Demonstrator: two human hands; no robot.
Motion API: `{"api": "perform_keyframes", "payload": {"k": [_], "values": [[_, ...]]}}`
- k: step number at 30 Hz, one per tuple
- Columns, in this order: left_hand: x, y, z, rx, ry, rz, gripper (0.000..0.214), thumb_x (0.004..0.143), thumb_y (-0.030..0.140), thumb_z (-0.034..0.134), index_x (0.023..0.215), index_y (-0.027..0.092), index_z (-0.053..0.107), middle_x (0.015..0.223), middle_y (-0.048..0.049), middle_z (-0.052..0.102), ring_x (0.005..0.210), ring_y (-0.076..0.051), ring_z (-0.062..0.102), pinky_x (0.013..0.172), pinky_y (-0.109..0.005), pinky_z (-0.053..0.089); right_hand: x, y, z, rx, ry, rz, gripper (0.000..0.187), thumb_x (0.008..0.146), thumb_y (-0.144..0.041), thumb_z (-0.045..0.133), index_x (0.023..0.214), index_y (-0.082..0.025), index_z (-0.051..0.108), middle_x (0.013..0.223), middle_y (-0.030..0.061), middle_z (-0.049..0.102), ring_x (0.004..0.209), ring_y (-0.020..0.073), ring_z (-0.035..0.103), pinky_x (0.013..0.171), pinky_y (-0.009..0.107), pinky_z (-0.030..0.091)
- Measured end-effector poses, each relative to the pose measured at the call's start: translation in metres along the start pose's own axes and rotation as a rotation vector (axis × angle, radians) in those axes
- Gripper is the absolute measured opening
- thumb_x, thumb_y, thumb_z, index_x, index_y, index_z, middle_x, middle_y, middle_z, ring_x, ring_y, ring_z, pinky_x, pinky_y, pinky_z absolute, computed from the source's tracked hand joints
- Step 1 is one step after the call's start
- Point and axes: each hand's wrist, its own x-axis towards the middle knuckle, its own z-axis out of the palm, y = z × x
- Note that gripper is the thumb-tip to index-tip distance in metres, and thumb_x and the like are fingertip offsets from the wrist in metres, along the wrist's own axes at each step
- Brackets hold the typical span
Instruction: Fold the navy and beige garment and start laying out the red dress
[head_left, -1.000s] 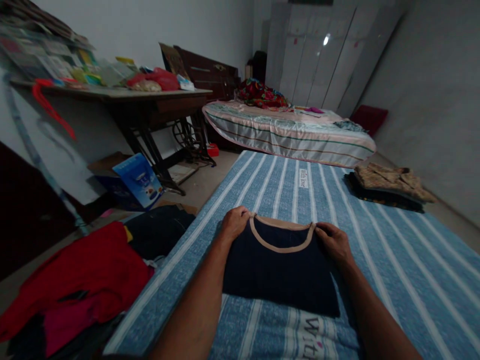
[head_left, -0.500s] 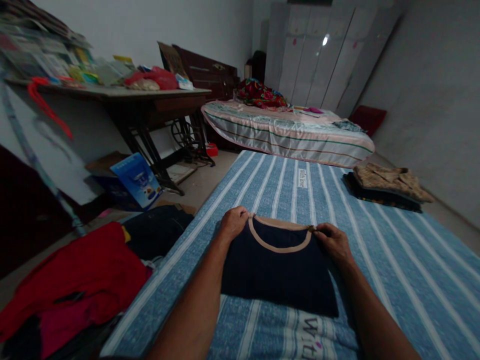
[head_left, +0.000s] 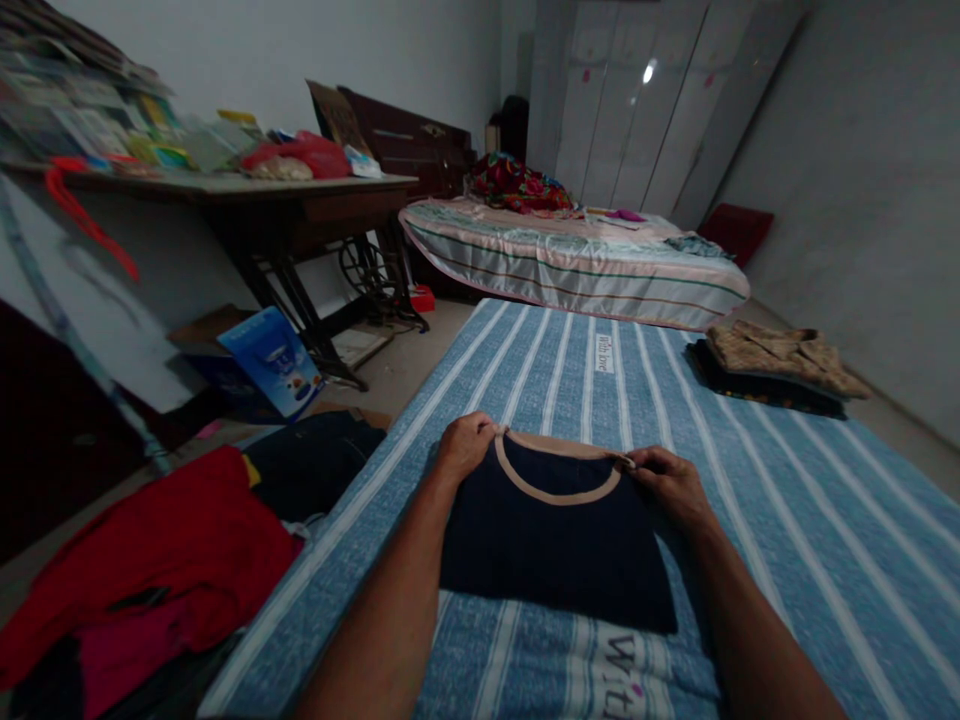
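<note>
A dark navy T-shirt (head_left: 555, 550) with a tan neckband lies folded into a rough rectangle on the blue striped bedsheet (head_left: 525, 380). Its collar side faces away from me. My left hand (head_left: 466, 445) pinches the far left corner, beside the neckband. At the far right corner, my right hand (head_left: 671, 485) has the shirt between thumb and fingers. Both forearms reach in from the near edge, one along each side of the shirt.
Folded clothes (head_left: 780, 365), tan patterned over dark, are stacked at the bed's right. Red clothing (head_left: 172, 550) and dark garments lie heaped at its left. A sewing-machine table (head_left: 300, 190) bearing clutter stands beyond, and a second bed (head_left: 570, 250) stands behind.
Hardly anything differs. Both hands keep their hold on the shirt's far corners, and the shirt lies in the same place; the camera view has shifted slightly.
</note>
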Motion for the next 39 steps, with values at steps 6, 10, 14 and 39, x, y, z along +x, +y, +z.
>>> {"api": "perform_keyframes", "payload": {"k": [6, 10, 14, 39], "values": [[0.001, -0.003, 0.002, -0.004, -0.002, -0.004, 0.02, 0.08, 0.032, 0.051, 0.069, 0.02, 0.064, 0.067, -0.0001, 0.064, 0.071, -0.017, 0.059, 0.061, -0.025, 0.039, -0.004, -0.008, -0.002, 0.047, -0.054, -0.013, 0.025, 0.058, -0.037, 0.081, 0.071, -0.021, 0.067, 0.092, 0.0056, 0.069, 0.088, 0.0261, 0.063, 0.078, 0.037, 0.049], [0.001, -0.004, 0.002, -0.007, -0.008, -0.002, 0.022, 0.079, 0.034, 0.05, 0.069, 0.021, 0.063, 0.065, 0.0003, 0.063, 0.07, -0.017, 0.059, 0.06, -0.025, 0.039, -0.004, -0.009, -0.008, 0.037, -0.12, -0.043, 0.028, 0.058, -0.042, 0.081, 0.075, -0.022, 0.071, 0.098, 0.0069, 0.068, 0.098, 0.0291, 0.061, 0.086, 0.042, 0.048], [0.002, -0.005, 0.002, -0.011, -0.005, -0.002, 0.024, 0.079, 0.037, 0.049, 0.067, 0.021, 0.063, 0.065, 0.0004, 0.062, 0.068, -0.017, 0.058, 0.059, -0.025, 0.038, -0.003, -0.01, -0.013, -0.034, -0.161, -0.08, 0.024, 0.063, -0.045, 0.079, 0.072, -0.023, 0.074, 0.101, 0.0085, 0.067, 0.103, 0.0305, 0.059, 0.093, 0.045, 0.043], [-0.005, -0.006, -0.011, -0.285, -0.121, 0.026, 0.02, 0.069, 0.033, 0.057, 0.071, 0.016, 0.068, 0.067, 0.0002, 0.065, 0.069, -0.017, 0.06, 0.064, -0.026, 0.043, -0.003, 0.001, -0.009, 0.05, -0.1, 0.018, 0.03, 0.066, -0.046, 0.078, 0.08, -0.02, 0.073, 0.099, 0.0084, 0.069, 0.094, 0.0281, 0.062, 0.079, 0.036, 0.049]]}}
